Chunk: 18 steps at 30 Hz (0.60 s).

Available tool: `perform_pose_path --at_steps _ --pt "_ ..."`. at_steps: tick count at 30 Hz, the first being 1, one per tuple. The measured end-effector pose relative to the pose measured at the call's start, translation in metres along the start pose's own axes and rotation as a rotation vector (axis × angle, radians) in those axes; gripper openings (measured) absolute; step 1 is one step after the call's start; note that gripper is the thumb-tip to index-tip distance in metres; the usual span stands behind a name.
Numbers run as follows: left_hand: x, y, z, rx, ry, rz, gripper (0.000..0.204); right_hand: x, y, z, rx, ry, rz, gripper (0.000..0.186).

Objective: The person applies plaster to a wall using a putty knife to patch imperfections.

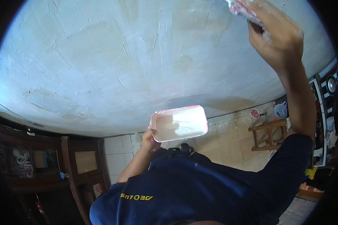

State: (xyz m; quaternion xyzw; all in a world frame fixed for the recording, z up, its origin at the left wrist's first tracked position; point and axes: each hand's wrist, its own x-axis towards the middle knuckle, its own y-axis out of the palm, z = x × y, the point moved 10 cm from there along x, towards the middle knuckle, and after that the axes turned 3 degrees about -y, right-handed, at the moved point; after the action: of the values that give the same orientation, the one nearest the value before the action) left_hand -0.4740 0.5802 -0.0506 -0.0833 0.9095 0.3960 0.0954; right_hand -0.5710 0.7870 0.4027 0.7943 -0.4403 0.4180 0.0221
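Note:
My left hand [149, 140] grips the left end of a rectangular tub [162, 123] with a pinkish rim, holding it in front of my body. White paste [191, 125] coats the inside of the tub. Raised at the upper right, my right hand [279, 39] is closed around a flat pink scraper [245, 11] smeared with white paste. Part of the scraper is cut off by the top of the picture, and I cannot tell whether it touches the wall. White smears cover the fingers too. The wall [112, 63] ahead carries patchy white streaks and ridges.
Dark wooden cabinets [65, 161] stand at the left. On the tiled floor [229, 138], to the right, are a wooden stool [268, 131] and a small round reddish item [254, 113] beside a bluish plastic bag [280, 110]. Cluttered shelving [321, 120] lines the right edge.

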Motion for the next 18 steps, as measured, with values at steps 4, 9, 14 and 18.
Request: perform_pose_path --at_steps 4,9,14,18 --pt "0.004 -0.007 0.001 0.004 0.041 0.043 0.059 -0.016 0.016 0.031 -0.097 0.033 0.069 0.027" --pt "0.013 -0.003 -0.015 -0.008 0.058 0.039 0.059 -0.058 0.047 0.087 0.03 0.149 0.192 0.024" --pt "0.026 -0.009 -0.016 -0.003 -0.028 0.054 0.058 -0.105 0.077 0.133 0.176 0.246 0.254 0.026" --pt "0.035 -0.018 -0.012 0.051 -0.069 0.06 0.059 -0.124 0.091 0.151 0.255 0.298 0.316 0.028"
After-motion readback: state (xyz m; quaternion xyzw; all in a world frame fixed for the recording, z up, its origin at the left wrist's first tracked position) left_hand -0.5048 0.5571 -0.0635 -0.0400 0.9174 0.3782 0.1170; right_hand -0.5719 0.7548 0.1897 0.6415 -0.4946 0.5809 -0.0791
